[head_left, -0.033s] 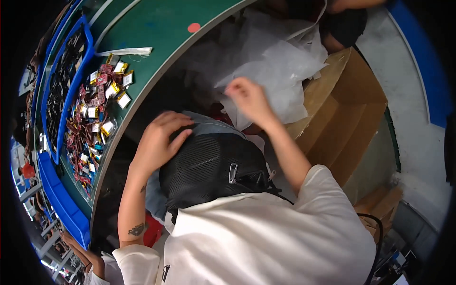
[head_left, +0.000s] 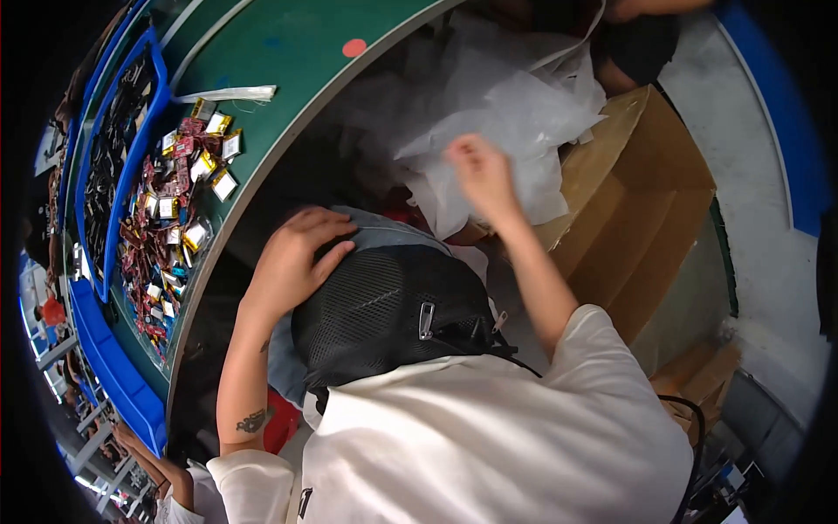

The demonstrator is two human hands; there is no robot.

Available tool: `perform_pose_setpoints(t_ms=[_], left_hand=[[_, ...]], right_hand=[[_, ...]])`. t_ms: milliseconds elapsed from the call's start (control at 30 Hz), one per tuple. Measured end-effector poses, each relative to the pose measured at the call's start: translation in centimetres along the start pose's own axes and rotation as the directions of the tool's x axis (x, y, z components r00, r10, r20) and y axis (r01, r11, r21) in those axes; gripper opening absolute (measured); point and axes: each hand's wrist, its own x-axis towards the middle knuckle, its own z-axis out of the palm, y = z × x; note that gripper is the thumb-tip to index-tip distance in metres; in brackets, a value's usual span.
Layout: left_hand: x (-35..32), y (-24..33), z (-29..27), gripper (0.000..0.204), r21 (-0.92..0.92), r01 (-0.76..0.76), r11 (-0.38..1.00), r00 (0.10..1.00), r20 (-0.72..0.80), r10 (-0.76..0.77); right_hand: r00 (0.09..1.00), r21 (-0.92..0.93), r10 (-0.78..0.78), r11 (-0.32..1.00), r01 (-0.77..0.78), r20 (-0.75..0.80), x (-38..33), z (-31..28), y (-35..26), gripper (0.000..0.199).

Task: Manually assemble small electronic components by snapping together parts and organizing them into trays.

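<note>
My left hand [head_left: 307, 253] lies with its fingers loosely spread on the blue-grey denim over my lap [head_left: 380, 229], touching the edge of a black mesh bag [head_left: 367, 301]. It holds nothing. The bag has a silver zip pull [head_left: 426, 321] and sits against my front. Out past the lap, my right hand [head_left: 485, 179] is raised in front of crumpled translucent white plastic sheeting [head_left: 524, 113]. Its fingers are curled together and smeared by motion; whatever may be in them cannot be made out.
On the green worktable [head_left: 288, 52] at the left lies a pile of small silver-and-yellow battery packs with red wires [head_left: 179, 183]. Blue trays [head_left: 113, 358] stand beyond it. An opened cardboard box [head_left: 642, 210] sits on the right. Another person's arm [head_left: 659, 7] shows at the top.
My right hand has moved to the right and slightly up across the plastic sheeting. My left hand stays where it was.
</note>
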Motion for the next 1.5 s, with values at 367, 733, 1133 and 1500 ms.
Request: perform_pose_setpoints(t_ms=[367, 733, 1133, 1500], left_hand=[[-1.8, -2.6, 1.9, 0.016, -0.145, 0.214, 0.966, 0.977, 0.015, -0.214], [-0.9, -3.5, 1.8, 0.015, -0.163, 0.3, 0.94, 0.953, 0.007, -0.303], [1.6, -3.4, 2.2, 0.014, -0.094, 0.188, 0.978, 0.982, 0.026, -0.186], [0.4, -3.8, 2.7, 0.011, -0.192, 0.278, 0.941, 0.953, -0.067, -0.296]], right_hand=[[0.867, -0.524, -0.377, 0.691, 0.498, 0.327, -2.7, 2.5, 8.1, 0.015], [0.873, -0.888, -0.253, 0.09, 0.45, 0.417, 6.7, -7.0, 22.6, 0.044], [0.902, -0.665, 0.181, 0.733, 0.142, 0.393, 15.1, -10.5, 29.9, 0.039], [0.812, -0.608, 0.339, 0.793, 0.025, 0.475, 14.7, -5.9, 25.7, 0.03]])
